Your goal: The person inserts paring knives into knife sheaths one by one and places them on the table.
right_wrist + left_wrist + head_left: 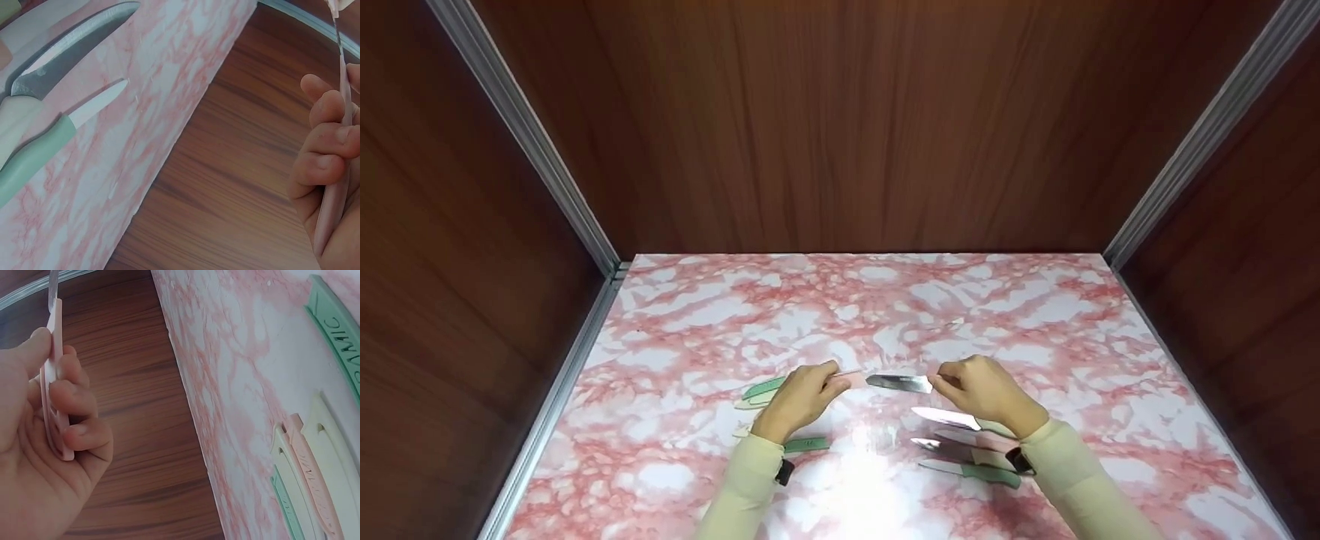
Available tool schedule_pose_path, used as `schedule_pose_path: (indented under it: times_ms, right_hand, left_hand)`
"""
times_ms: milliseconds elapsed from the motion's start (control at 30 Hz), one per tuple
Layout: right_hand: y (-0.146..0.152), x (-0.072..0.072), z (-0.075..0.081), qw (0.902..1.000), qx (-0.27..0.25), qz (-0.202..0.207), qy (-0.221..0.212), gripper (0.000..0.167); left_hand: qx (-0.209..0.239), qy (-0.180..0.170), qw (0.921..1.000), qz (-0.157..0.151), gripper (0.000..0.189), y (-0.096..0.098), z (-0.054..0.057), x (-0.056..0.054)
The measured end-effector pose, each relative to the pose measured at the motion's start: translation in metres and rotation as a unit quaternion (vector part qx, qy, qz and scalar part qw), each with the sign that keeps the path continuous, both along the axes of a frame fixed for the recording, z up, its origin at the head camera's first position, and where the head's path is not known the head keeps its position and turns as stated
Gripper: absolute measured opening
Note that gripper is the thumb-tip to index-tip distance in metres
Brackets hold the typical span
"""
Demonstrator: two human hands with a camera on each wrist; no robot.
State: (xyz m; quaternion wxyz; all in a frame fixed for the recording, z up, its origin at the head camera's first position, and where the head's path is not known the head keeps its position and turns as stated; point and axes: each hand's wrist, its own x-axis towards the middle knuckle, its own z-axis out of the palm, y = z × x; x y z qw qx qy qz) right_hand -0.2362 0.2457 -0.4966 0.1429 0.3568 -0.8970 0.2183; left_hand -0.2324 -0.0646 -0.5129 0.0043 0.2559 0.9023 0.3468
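Observation:
My left hand (801,397) grips a pink knife sheath (57,354), thumb on one face and fingers curled round the other. My right hand (984,386) holds a knife by its pink handle (333,211). The knife's blade (901,383) spans the space between both hands, pointing left. Its tip meets the sheath's mouth in the head view. In the left wrist view, the blade shows edge-on at the top, right at the sheath's end. Most of the handle is hidden by the right hand in the head view.
Several knives lie right, under the right forearm, among them a green-handled knife (990,475) and a white-handled knife (67,56). Left lie several sheaths, including a green sheath (808,444) and a cream sheath (332,439). Wooden walls (840,127) enclose the marbled tabletop (705,300).

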Motion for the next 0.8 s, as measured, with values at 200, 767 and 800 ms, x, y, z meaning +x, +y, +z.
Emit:
schedule_pose_path:
  times_ms: [200, 767, 800]
  right_hand:
    - [-0.0004, 0.0013, 0.0015, 0.9998, 0.011, 0.016, -0.001, 0.032]
    - [-0.0032, 0.0018, 0.0092, 0.9980, 0.007, 0.062, 0.009, 0.026]
    - [-0.0038, 0.0021, 0.0091, 0.9981, 0.009, 0.060, 0.006, 0.025]
  left_hand:
    - [-0.009, -0.010, 0.9999, -0.005, 0.031, -0.0006, 0.0032, 0.0017]
    - [0.007, -0.019, 0.9994, -0.026, 0.032, 0.0001, 0.0068, 0.0073]
    - [0.009, -0.021, 0.9994, -0.028, 0.031, 0.0003, 0.0069, 0.0077]
